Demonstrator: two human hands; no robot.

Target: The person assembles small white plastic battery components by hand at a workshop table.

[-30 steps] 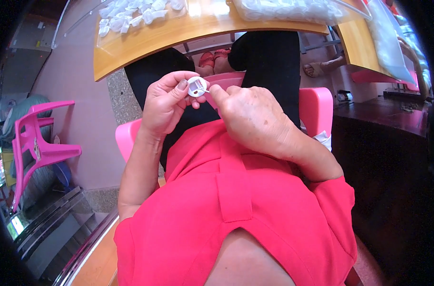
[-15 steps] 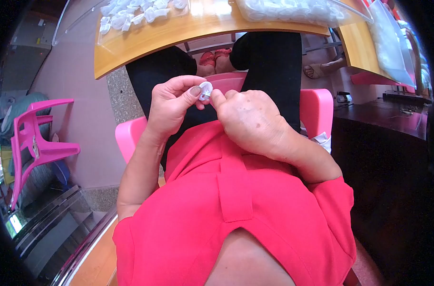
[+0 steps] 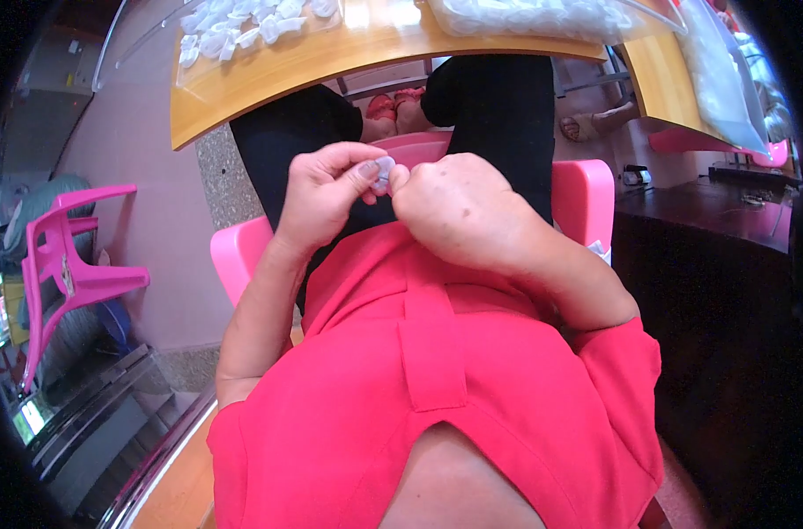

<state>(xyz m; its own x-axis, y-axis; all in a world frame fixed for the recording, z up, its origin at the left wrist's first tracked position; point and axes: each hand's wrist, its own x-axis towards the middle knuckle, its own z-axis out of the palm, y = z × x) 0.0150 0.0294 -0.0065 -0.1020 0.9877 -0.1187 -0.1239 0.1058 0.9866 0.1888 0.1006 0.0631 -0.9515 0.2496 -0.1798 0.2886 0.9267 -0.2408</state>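
Note:
Above my lap, my left hand (image 3: 320,196) pinches a small white fabric rosette (image 3: 385,174) between thumb and forefinger. Beside it, my right hand (image 3: 461,207) is closed with its back turned up, and its thumb and fingertips meet the rosette's right edge. Whatever those right fingers hold is too small or too hidden to make out. Ahead on the wooden table (image 3: 243,104), many similar white rosettes (image 3: 252,25) lie loose at the left. To their right, a clear plastic tray (image 3: 542,19) holds more white pieces.
I sit between the pink armrests (image 3: 582,201) of a plastic chair. Another pink chair (image 3: 102,280) stands at the left by the wall. A plastic bag (image 3: 728,93) of white pieces hangs at the far right. A dark cabinet (image 3: 697,234) and a person's sandalled foot (image 3: 587,128) are right.
The rosette has turned in my left fingers, hiding more of its round face. My right hand has shifted slightly left and rolled, its knuckles now bunched closer to the rosette.

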